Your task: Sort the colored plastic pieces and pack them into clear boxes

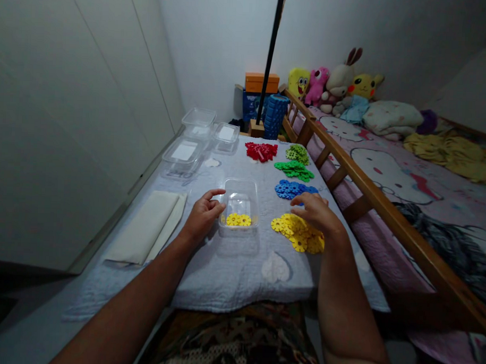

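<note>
A clear plastic container (255, 203) stands in the middle of the cloth-covered table. A few yellow flower-shaped discs (238, 219) lie inside its near end. My left hand (205, 211) is at the container's left wall, thumb and index finger apart, fingertips at or touching the rim. Over the far edge of a pile of yellow flower discs (299, 238), beside the blue disc pile (287, 189), hovers my right hand (316, 210). Its thumb and index finger are apart, and I see nothing between them. The right hand covers part of both piles.
Green discs (294, 170), light green discs (297, 153) and red pieces (261, 151) lie farther back. Several lidded clear containers (184, 152) stand at the back left. A folded cream cloth (145, 229) lies left. A wooden bed rail (347, 175) runs along the right.
</note>
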Demonstrator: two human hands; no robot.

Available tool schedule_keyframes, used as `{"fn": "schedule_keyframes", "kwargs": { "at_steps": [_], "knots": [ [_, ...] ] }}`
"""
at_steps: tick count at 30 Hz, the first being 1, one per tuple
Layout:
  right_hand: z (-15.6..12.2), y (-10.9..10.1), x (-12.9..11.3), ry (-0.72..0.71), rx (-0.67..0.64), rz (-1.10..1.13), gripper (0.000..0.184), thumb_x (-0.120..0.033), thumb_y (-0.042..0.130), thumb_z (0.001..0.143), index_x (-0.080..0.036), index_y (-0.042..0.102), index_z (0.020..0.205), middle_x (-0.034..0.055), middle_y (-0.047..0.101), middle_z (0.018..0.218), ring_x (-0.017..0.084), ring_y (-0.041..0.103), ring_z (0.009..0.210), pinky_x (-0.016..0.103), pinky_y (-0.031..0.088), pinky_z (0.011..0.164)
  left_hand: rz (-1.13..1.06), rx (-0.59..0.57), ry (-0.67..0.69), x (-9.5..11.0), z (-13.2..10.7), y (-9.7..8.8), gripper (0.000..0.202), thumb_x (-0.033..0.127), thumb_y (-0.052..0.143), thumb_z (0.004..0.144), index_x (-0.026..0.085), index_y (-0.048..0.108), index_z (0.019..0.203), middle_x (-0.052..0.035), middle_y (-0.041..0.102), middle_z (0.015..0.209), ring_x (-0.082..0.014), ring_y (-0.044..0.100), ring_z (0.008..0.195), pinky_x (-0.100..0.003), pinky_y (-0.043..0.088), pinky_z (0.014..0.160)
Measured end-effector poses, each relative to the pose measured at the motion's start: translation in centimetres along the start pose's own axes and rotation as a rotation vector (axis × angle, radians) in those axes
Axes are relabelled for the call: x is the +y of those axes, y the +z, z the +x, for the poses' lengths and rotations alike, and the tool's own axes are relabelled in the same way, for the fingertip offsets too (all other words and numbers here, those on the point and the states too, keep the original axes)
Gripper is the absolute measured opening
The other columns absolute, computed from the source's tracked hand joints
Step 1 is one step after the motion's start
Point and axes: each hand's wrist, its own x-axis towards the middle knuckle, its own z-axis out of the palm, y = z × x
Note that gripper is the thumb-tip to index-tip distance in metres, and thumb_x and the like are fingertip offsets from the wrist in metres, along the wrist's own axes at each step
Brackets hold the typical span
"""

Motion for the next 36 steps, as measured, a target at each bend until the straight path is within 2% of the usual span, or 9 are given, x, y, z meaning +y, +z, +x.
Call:
{"fn": "schedule_keyframes", "kwargs": {
  "at_steps": [5, 11, 16, 21, 24, 28, 32, 36],
  "knots": [
    [-1.8, 0.2, 1.9, 0.074, -0.079, -0.046, 0.03, -0.032, 0.07, 0.082, -0.026, 0.076, 0.111, 0.0075, 0.069, 0.124, 0.031, 0.052, 0.121, 0.043, 0.035, 0.099, 0.014, -0.006, 0.005, -0.1, 0.1, -0.1, 0.047, 0.036, 0.07, 0.077, 0.017, 0.06, 0.12, 0.0111, 0.035, 0.056, -0.0074, 0.028, 0.047, -0.021, 0.02, 0.046],
    [-1.6, 1.1, 1.7, 0.118, -0.088, -0.087, 0.024, -0.027, 0.071, 0.078, -0.026, 0.078, 0.101, 0.0087, 0.069, 0.121, 0.033, 0.052, 0.12, 0.045, 0.035, 0.099, 0.021, -0.004, 0.008, -0.4, 0.3, -0.3, 0.048, 0.035, 0.071, 0.077, 0.018, 0.061, 0.121, 0.0109, 0.034, 0.056, -0.0078, 0.028, 0.048, -0.021, 0.02, 0.046],
    [-1.4, 1.0, 1.5, 0.099, -0.074, -0.032, 0.022, -0.025, 0.07, 0.077, -0.025, 0.075, 0.098, 0.0074, 0.07, 0.115, 0.03, 0.054, 0.116, 0.041, 0.036, 0.095, 0.027, -0.01, 0.013, -0.5, 0.3, -0.3, 0.047, 0.035, 0.071, 0.078, 0.017, 0.061, 0.12, 0.0107, 0.034, 0.056, -0.0077, 0.027, 0.047, -0.021, 0.019, 0.046],
    [-1.3, -0.1, 1.0, -0.004, -0.075, 0.205, 0.008, -0.023, 0.063, 0.08, -0.02, 0.068, 0.084, 0.0041, 0.071, 0.092, 0.022, 0.061, 0.092, 0.032, 0.04, 0.081, 0.003, -0.008, 0.0, -0.4, 0.2, -0.2, 0.049, 0.036, 0.071, 0.077, 0.017, 0.06, 0.121, 0.0112, 0.034, 0.056, -0.0077, 0.028, 0.048, -0.021, 0.02, 0.046],
    [-0.7, -0.5, -0.7, -0.119, -0.009, 0.431, 0.006, -0.025, 0.063, 0.082, -0.019, 0.065, 0.081, 0.0021, 0.07, 0.085, 0.018, 0.061, 0.082, 0.029, 0.041, 0.075, -0.006, -0.006, 0.002, -0.2, 0.1, -0.1, 0.049, 0.036, 0.071, 0.076, 0.017, 0.06, 0.12, 0.0112, 0.035, 0.057, -0.0075, 0.029, 0.047, -0.021, 0.021, 0.046],
    [0.3, -0.3, -5.5, -0.273, 0.067, 0.533, 0.004, -0.021, 0.064, 0.085, -0.018, 0.067, 0.084, 0.0027, 0.072, 0.088, 0.017, 0.063, 0.083, 0.03, 0.042, 0.08, -0.001, -0.001, -0.004, 0.0, 0.0, 0.0, 0.05, 0.036, 0.071, 0.076, 0.017, 0.06, 0.12, 0.0115, 0.035, 0.056, -0.0074, 0.029, 0.046, -0.022, 0.02, 0.045],
    [1.4, 1.1, -10.5, -0.349, 0.036, 0.308, 0.007, -0.015, 0.066, 0.087, -0.02, 0.071, 0.089, 0.0024, 0.076, 0.091, 0.019, 0.064, 0.092, 0.038, 0.033, 0.098, -0.006, 0.006, -0.008, 0.1, -0.1, -0.1, 0.05, 0.036, 0.071, 0.074, 0.017, 0.06, 0.12, 0.0118, 0.035, 0.056, -0.0073, 0.029, 0.046, -0.022, 0.019, 0.045],
    [2.7, 3.3, -13.1, -0.384, -0.026, 0.104, 0.012, -0.017, 0.062, 0.091, -0.022, 0.072, 0.096, 0.0037, 0.076, 0.094, 0.021, 0.063, 0.098, 0.042, 0.026, 0.102, -0.026, 0.012, -0.007, -0.1, 0.1, -0.3, 0.051, 0.035, 0.071, 0.073, 0.018, 0.06, 0.119, 0.0119, 0.037, 0.055, -0.0076, 0.031, 0.046, -0.021, 0.022, 0.046]
  ]
}}
